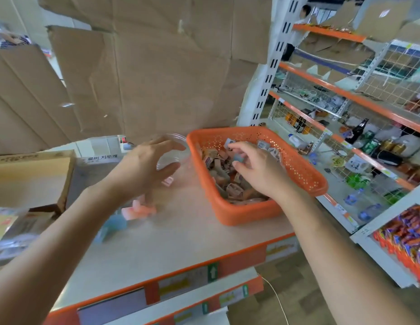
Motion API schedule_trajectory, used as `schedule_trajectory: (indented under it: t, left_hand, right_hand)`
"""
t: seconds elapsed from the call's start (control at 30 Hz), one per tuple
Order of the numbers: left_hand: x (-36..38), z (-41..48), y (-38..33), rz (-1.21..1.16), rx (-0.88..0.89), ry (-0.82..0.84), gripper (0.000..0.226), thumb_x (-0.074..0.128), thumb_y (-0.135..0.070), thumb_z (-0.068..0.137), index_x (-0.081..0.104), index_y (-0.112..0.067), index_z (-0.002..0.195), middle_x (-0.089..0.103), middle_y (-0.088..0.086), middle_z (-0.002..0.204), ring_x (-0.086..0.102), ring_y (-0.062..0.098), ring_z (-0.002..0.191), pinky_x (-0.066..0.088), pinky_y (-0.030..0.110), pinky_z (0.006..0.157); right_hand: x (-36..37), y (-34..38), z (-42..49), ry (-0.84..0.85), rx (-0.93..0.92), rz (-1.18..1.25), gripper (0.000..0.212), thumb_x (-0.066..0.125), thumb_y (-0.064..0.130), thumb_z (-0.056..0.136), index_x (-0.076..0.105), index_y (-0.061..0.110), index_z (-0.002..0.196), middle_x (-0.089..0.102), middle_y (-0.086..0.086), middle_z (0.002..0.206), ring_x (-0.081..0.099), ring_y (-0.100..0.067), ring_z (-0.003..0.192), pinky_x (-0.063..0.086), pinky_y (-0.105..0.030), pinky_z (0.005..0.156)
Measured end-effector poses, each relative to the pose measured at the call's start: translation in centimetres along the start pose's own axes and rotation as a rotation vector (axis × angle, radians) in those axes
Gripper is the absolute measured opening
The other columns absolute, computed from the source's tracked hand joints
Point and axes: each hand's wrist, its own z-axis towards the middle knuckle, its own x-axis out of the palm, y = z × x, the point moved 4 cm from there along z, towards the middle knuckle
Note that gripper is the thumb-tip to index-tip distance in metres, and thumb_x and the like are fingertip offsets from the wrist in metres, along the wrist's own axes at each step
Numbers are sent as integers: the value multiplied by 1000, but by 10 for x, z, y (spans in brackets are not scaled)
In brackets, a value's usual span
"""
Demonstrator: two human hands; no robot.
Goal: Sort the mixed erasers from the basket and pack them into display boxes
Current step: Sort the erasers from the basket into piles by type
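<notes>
The orange basket (241, 214), patterned with small holes, is holding brown-wrapped erasers (221, 178) and one grey-blue eraser (238, 158); at eight o'clock, pink erasers (138, 211) and a blue eraser (115, 225) are lying.

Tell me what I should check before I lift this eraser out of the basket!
1. Right hand pinches the blue eraser: ok.
2. Orange basket sits flat on the shelf top: ok.
3. Left hand really grips the clear tub: cannot tell, its fingers only curve around it.
4. Other blue erasers wait on the shelf top, apart from the pink ones: ok, though blurred.
5. A display box is ready: cannot tell.
</notes>
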Motion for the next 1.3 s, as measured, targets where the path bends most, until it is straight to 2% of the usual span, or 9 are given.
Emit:
schedule_trajectory:
  t: [0.1, 0.23, 0.37, 0.6, 0.83, 0.97, 1.13, 1.23, 1.3]
  left_hand:
    - [15, 18, -11, 8, -6, 10, 34, 59, -27, 85, 61, -15, 117, 59, 0, 120, 55, 12, 104, 36, 16, 83]
    - [35, 44, -27, 35, -44, 13, 49, 47, -43, 80, 62, -13, 115, 62, 3, 110, 61, 22, 97, 40, 23, 84]
    - [54, 65, -48, 54, -88, -7, 60, 39, -54, 77, 61, -14, 117, 62, 3, 108, 53, 10, 89, 37, 22, 77]
    - [76, 77, -63, 92, -151, 30, 33, 58, -32, 88, 61, -17, 118, 59, -2, 113, 51, 7, 90, 33, 5, 72]
    - [78, 75, -66, 100, -227, 89, 32, 56, -23, 90, 57, -22, 122, 55, -10, 105, 52, 7, 82, 39, 9, 67]
    - [77, 75, -61, 74, -233, 72, 30, 55, -25, 90, 59, -21, 120, 58, -10, 111, 51, 4, 92, 42, 17, 78]
    - [77, 73, -61, 44, -218, 75, 28, 56, -22, 90, 60, -21, 117, 61, -6, 107, 54, 10, 92, 46, 26, 81]
    - [78, 74, -60, 41, -205, 69, 27, 57, -20, 89, 62, -19, 116, 61, -4, 105, 54, 10, 90, 42, 15, 76]
    - [79, 75, -59, 41, -201, 74, 27, 57, -21, 89, 61, -19, 116, 60, -5, 106, 53, 8, 90, 38, 7, 74]
  right_hand:
    - [-9, -29, 11, 44, 43, -8, 41, 52, 17, 95, 46, 20, 135, 51, -2, 135, 51, -17, 119, 44, -35, 98]
    - [-23, -69, 30, 138, 80, -84, 50, 54, 19, 94, 38, 17, 141, 48, -4, 138, 50, -20, 118, 39, -26, 91]
    - [-29, -95, 48, 248, 74, -143, 52, 60, 21, 90, 41, 14, 139, 57, -5, 126, 55, -21, 110, 42, -28, 84]
    - [-15, -90, 67, 367, -39, -323, 19, 59, 27, 89, 57, 9, 94, 54, 3, 77, 50, -11, 64, 31, -23, 48]
    - [-6, -83, 67, 369, -65, -411, 27, 63, 30, 89, 58, 8, 104, 41, 4, 71, 47, -16, 74, 43, -33, 86]
    - [-7, -84, 67, 423, -40, -405, 28, 65, 33, 87, 55, 7, 90, 47, 2, 71, 48, -12, 64, 39, -31, 76]
    - [0, -85, 58, 456, -79, -435, 37, 67, 40, 83, 46, 11, 74, 49, -7, 106, 52, -13, 66, 35, -21, 50]
    - [3, -85, 58, 452, -112, -432, 44, 66, 43, 83, 58, 13, 114, 36, -14, 141, 59, -25, 98, 47, -29, 72]
    - [1, -87, 60, 442, -121, -420, 52, 67, 44, 82, 53, 20, 126, 40, -14, 139, 57, -28, 107, 47, -33, 76]
